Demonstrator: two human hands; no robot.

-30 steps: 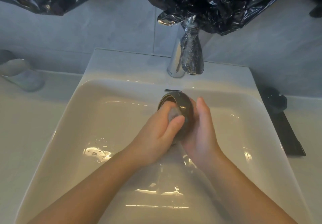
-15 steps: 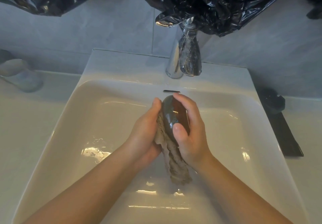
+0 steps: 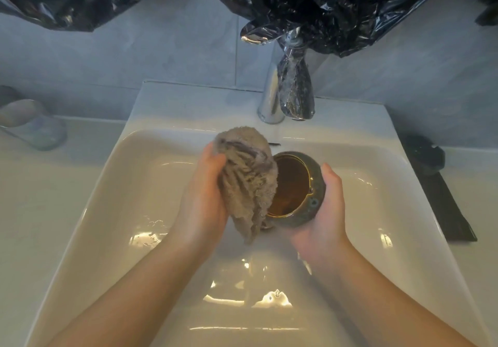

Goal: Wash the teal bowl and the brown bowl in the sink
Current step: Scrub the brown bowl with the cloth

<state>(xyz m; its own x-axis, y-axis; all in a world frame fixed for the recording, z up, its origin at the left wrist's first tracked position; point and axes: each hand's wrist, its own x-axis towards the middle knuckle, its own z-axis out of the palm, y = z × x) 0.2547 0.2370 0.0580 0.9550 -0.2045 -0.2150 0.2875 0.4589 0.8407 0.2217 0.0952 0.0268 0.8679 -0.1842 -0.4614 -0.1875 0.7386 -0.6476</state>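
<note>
A white worktop (image 3: 40, 212) carries a wide white sink (image 3: 107, 225), which fills most of the view, and its wet floor shines in several spots. Behind it stands a grey tiled wall (image 3: 161, 50), and crumpled black plastic sheeting (image 3: 336, 4) hangs down over the top of this wall. At the far rim of the sink stands a chrome tap (image 3: 272, 98), partly wrapped in the same black plastic. On the left of the worktop lies a pale, blurred object (image 3: 32, 125); I cannot tell what it is. On the right lies a dark flat object (image 3: 444, 203). Over the middle of the basin, the left hand (image 3: 204, 198) is closed around a bunched grey-beige cloth (image 3: 246, 179), which hangs down and touches the rim of the brown bowl (image 3: 296, 190). The right hand (image 3: 323, 212) cups this bowl from below and from the right, with the fingers curled under it and the thumb along its side. The bowl is tilted, with its glossy brown inside turned toward the left and toward the camera.
</note>
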